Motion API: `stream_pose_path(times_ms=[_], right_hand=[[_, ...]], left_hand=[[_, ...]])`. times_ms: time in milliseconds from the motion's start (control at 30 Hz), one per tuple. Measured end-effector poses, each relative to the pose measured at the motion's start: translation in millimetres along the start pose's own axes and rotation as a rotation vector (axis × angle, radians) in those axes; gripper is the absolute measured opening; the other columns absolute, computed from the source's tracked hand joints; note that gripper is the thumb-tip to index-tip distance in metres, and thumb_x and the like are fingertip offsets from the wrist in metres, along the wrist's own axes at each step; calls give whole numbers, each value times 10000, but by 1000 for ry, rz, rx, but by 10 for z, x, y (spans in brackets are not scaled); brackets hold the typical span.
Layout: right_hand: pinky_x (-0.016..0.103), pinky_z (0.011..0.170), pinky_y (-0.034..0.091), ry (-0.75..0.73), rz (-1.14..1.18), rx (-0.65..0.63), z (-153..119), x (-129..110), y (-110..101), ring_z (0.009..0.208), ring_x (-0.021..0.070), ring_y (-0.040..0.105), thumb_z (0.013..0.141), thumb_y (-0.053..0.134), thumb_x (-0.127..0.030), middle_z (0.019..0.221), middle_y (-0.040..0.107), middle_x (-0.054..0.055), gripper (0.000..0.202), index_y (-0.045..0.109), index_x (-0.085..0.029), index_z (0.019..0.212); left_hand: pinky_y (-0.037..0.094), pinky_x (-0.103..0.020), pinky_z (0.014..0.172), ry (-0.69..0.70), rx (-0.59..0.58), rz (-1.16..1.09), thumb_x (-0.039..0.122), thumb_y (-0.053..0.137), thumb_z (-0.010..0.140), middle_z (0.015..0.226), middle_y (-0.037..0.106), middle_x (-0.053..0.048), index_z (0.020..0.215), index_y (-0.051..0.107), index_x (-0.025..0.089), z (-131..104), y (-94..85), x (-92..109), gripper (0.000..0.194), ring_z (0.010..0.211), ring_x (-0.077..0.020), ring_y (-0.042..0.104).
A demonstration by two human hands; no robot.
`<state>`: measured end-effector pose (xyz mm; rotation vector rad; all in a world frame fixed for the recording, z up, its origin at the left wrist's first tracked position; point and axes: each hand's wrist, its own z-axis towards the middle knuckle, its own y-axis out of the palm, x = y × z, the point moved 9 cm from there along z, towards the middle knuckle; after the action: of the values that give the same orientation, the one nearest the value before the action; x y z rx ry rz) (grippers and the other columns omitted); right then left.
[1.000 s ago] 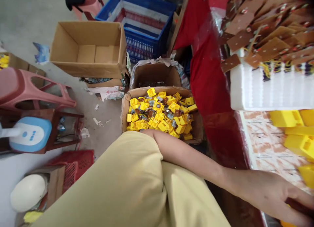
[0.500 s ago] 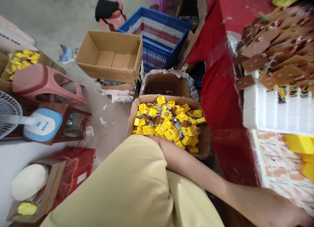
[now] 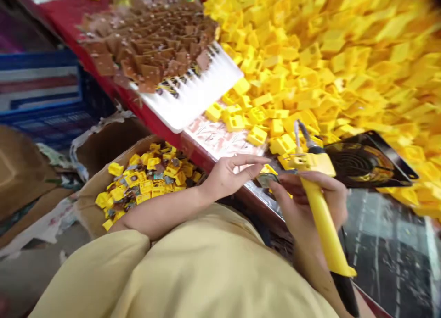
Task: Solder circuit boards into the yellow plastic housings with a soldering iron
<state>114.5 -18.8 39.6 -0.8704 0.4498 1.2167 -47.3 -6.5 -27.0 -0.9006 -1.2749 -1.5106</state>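
Note:
My right hand [image 3: 292, 212] holds a yellow soldering iron [image 3: 322, 221] with a black tail end, slanting across the palm. Its thumb and fingertips also meet at a small greyish piece [image 3: 267, 179], blurred, by the table's edge. Just left of that piece, my left hand [image 3: 223, 178] is open, fingers stretched toward it, with nothing visible in them. Loose yellow plastic housings [image 3: 257, 135] lie just beyond both hands. A black-framed fan [image 3: 370, 159] stands right of the iron's head.
A large heap of yellow housings [image 3: 330, 65] covers the table's far side. Brown circuit boards [image 3: 155, 47] with wires sit on a white foam slab [image 3: 193, 102]. Below the table edge stands a carton [image 3: 87, 203] of yellow parts. A blue crate [image 3: 44, 120] is at the left.
The view has swung right from the floor and cartons to the table. Both hands now show, with the soldering iron in the right; earlier only one forearm and a blurred hand edge showed.

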Motion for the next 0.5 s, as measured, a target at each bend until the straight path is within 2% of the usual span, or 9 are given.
stream_pose_path(times_ms=[100, 233, 300, 367, 400, 500], right_hand=[[200, 683, 607, 40, 30, -17, 11, 74, 22, 739, 114, 689, 723, 781, -115, 876, 684, -28, 459, 549, -247, 1097], [195, 719, 605, 50, 70, -9, -47, 165, -1, 767, 103, 686, 748, 757, -99, 896, 669, -33, 468, 533, -260, 1125], [213, 721, 610, 51, 65, -7, -92, 228, -35, 781, 115, 690, 744, 765, -99, 927, 672, -22, 492, 534, -261, 1147], [256, 729, 620, 47, 49, -30, -128, 280, -86, 807, 146, 698, 719, 799, -127, 969, 686, -8, 532, 546, -264, 1166], [279, 746, 621, 45, 39, -45, -139, 303, -129, 826, 164, 701, 696, 822, -142, 984, 695, -3, 544, 565, -266, 1159], [279, 736, 603, -13, -100, -43, -148, 323, -389, 785, 173, 703, 663, 848, -147, 944, 718, -20, 500, 641, -277, 1098]], left_hand=[[516, -298, 949, -94, -1, -133, 419, 699, 840, 954, 765, -56, 916, 779, 176, 54, 145, -67, 267, 972, -189, 693], [496, -259, 950, -189, -66, -338, 423, 735, 820, 944, 765, -14, 911, 787, 248, 76, 357, -193, 204, 963, -145, 684], [500, -236, 896, -240, -68, -353, 455, 757, 788, 886, 758, -4, 902, 787, 256, 113, 385, -231, 231, 897, -126, 678], [504, -220, 784, -265, -73, -251, 501, 754, 769, 785, 731, -4, 882, 784, 224, 182, 351, -209, 300, 764, -109, 653], [497, -214, 722, -273, -112, -148, 497, 745, 774, 745, 712, -4, 885, 779, 201, 223, 340, -182, 318, 700, -101, 630], [455, -206, 609, -231, -287, 337, 345, 720, 794, 683, 676, 5, 930, 744, 157, 355, 280, -93, 234, 615, -94, 592]])
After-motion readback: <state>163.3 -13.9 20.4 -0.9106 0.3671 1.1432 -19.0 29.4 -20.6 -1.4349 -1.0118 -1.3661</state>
